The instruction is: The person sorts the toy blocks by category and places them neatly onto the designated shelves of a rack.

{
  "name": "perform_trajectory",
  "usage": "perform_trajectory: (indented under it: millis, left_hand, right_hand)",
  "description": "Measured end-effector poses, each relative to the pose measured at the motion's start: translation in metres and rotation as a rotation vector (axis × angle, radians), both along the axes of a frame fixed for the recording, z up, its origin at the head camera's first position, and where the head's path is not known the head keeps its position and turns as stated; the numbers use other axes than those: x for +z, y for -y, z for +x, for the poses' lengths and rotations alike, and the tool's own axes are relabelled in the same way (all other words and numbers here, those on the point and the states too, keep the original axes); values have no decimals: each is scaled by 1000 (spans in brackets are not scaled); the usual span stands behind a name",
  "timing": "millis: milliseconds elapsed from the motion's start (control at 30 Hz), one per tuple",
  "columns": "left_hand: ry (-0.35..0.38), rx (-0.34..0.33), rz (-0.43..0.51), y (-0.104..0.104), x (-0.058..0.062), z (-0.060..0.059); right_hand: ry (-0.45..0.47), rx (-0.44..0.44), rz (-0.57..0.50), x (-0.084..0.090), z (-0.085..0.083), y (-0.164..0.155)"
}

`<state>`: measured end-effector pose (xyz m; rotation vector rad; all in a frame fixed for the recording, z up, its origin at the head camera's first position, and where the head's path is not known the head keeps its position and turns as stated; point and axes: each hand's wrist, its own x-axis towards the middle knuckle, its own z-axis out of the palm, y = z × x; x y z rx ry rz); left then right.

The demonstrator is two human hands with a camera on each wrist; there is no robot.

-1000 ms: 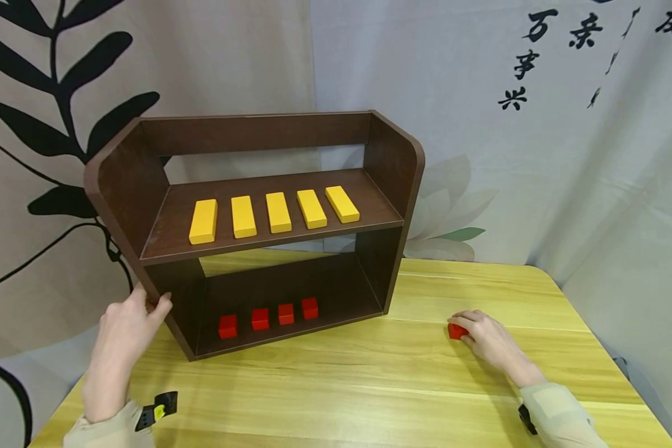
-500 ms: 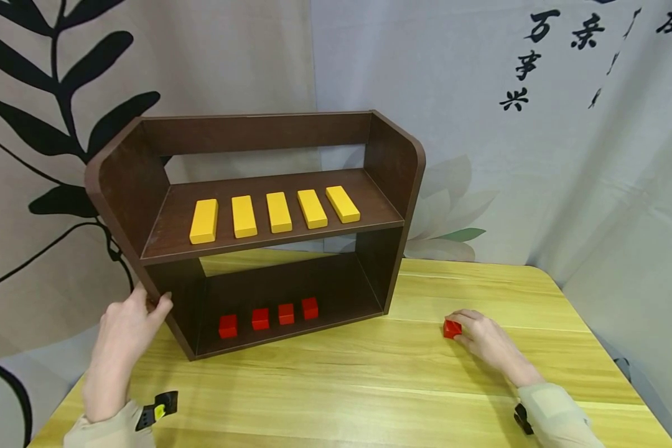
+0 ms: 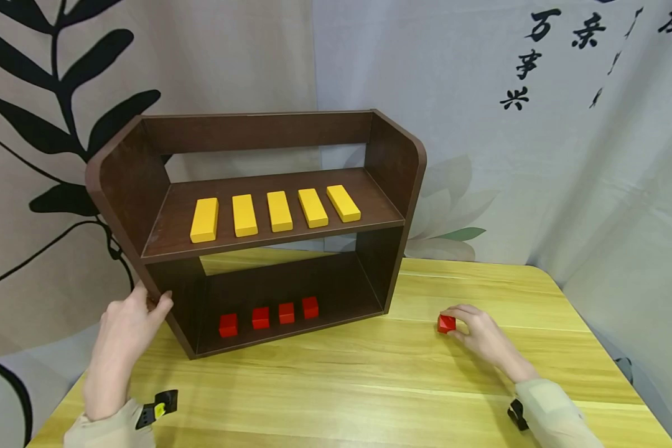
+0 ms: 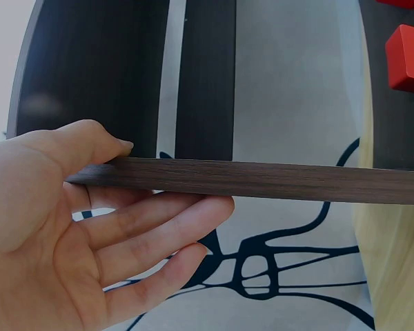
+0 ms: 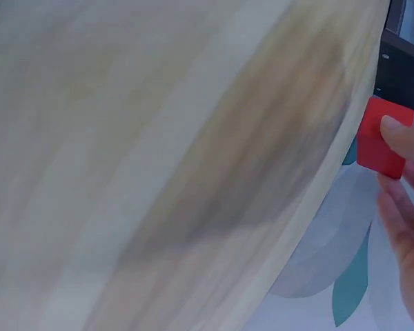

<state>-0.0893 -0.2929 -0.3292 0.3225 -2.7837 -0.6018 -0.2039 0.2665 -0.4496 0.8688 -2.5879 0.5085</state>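
1. The red cube (image 3: 446, 323) was pinched in the right hand (image 3: 481, 336), fingertips (image 5: 400, 134) curled round it, just above the yellow wooden surface (image 3: 369, 386). It sat at about 3 o'clock from the shelf's foot, clear of it.
2. In the right wrist view the cube showed up sharp against a blurry sweep of surface, with one fingertip on its near face.
3. The left hand (image 3: 126, 330) was over at 9 o'clock, gripping the front edge of the brown shelf unit's (image 3: 394, 155) left side panel (image 4: 262, 179). Thumb on one face, fingers lying fairly straight along the other, so a loose clamp and not a tight fist.
4. Bottom shelf held four more red cubes (image 3: 261, 318) in a row, spaced a bit apart, with a gap at the right end.
5. Upper shelf had five yellow bars (image 3: 280, 211) side by side, fanned slightly.
6. Behind it all, at 12 o'clock, hung a cloth backdrop (image 3: 537, 155) with black leaves and some black characters up top right.
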Motion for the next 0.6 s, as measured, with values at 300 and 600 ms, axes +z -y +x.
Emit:
perform_trajectory:
  millis: [300, 600]
  left_hand:
    - [-3, 3, -1, 0, 1, 0]
    - [-6, -2, 0, 0, 0, 0]
  right_hand:
    - [-41, 82, -42, 7, -4, 21]
    - [-65, 152, -42, 15, -7, 46]
